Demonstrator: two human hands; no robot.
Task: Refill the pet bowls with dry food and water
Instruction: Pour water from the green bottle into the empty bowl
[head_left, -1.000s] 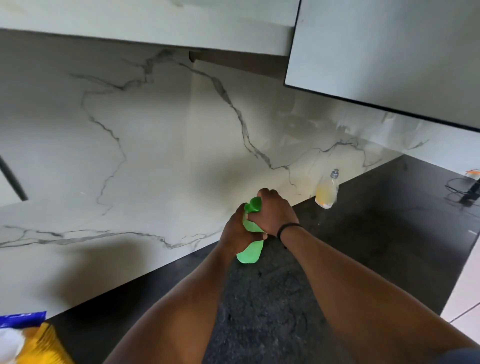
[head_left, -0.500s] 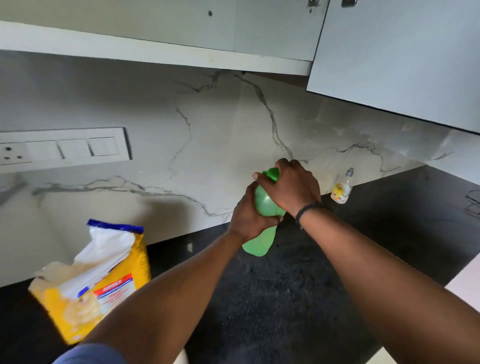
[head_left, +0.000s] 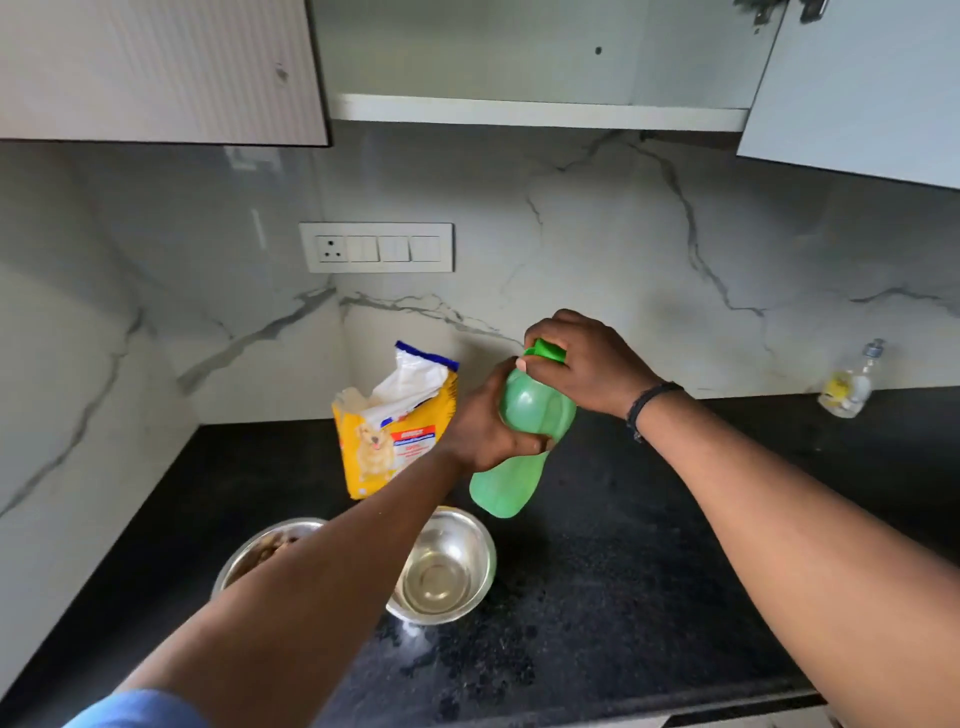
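I hold a green plastic water bottle (head_left: 511, 475) tilted above the black counter. My left hand (head_left: 480, 421) wraps its middle. My right hand (head_left: 584, 358) grips the green cap (head_left: 545, 349) on top. Below the bottle sit two steel bowls side by side: the right bowl (head_left: 444, 569) looks bare inside, and the left bowl (head_left: 260, 551) holds brown dry food and is partly hidden by my left forearm. An open yellow dog food bag (head_left: 392, 423) stands behind the bowls against the wall.
The black counter (head_left: 649, 571) runs right along a marble backsplash, with a small clear bottle (head_left: 852, 382) at its far right. A socket panel (head_left: 376, 248) is on the wall. An open cabinet shelf (head_left: 535, 111) and its door (head_left: 862, 83) hang overhead.
My view has swung left and down, bringing the food bag fully in and revealing both bowls. The bottle stays held in both hands, now over the bowls.
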